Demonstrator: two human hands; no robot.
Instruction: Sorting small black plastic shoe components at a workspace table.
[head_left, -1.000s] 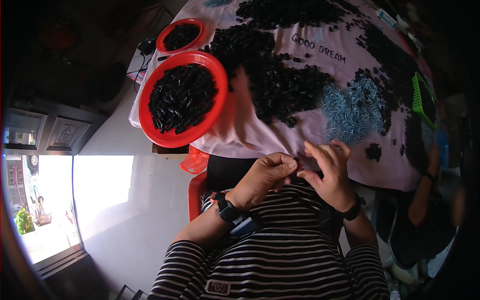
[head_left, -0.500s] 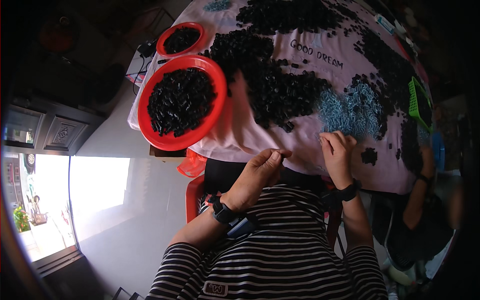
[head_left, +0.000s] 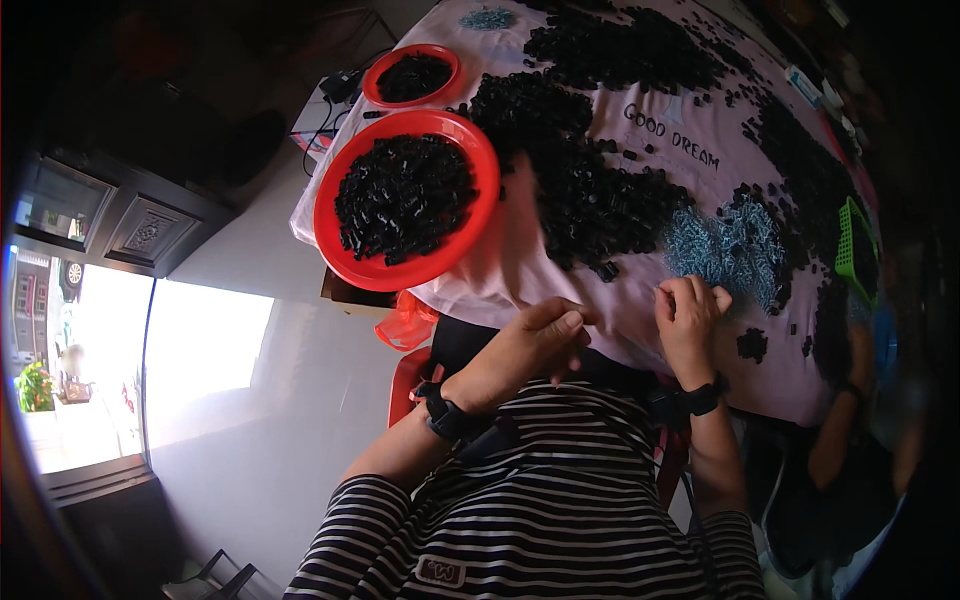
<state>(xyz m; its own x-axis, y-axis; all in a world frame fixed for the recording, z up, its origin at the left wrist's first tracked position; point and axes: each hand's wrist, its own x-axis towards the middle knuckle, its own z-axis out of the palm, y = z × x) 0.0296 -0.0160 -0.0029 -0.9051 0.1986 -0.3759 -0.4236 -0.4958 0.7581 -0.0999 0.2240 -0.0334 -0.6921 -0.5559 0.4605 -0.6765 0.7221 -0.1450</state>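
Observation:
Just beyond the table's near edge, my left hand (head_left: 535, 350) is closed, thumb and forefinger pressed together. Whatever lies between those fingertips is too small and hidden to name. My right hand (head_left: 690, 318) hovers at or touches the near side of a heap of small blue-grey screw-like pieces (head_left: 735, 240), its fingers curled in a pinch; their contents cannot be made out. Beyond my left hand spreads a large heap of short black cylindrical pieces (head_left: 600, 205). A small cluster of black pieces (head_left: 752, 344) sits right of my right hand.
A big red plate (head_left: 483, 215) full of black pieces stands at the left table edge, with a smaller red plate (head_left: 455, 75) behind it. On the right are a green basket (head_left: 847, 255) and another person's arm (head_left: 835, 435). Pink cloth (head_left: 640, 300) covers the table.
The view has swung, shifting the table toward the right. My right hand's fingers have curled in more beside the blue-grey heap. The lower fingers of my left hand have loosened a little.

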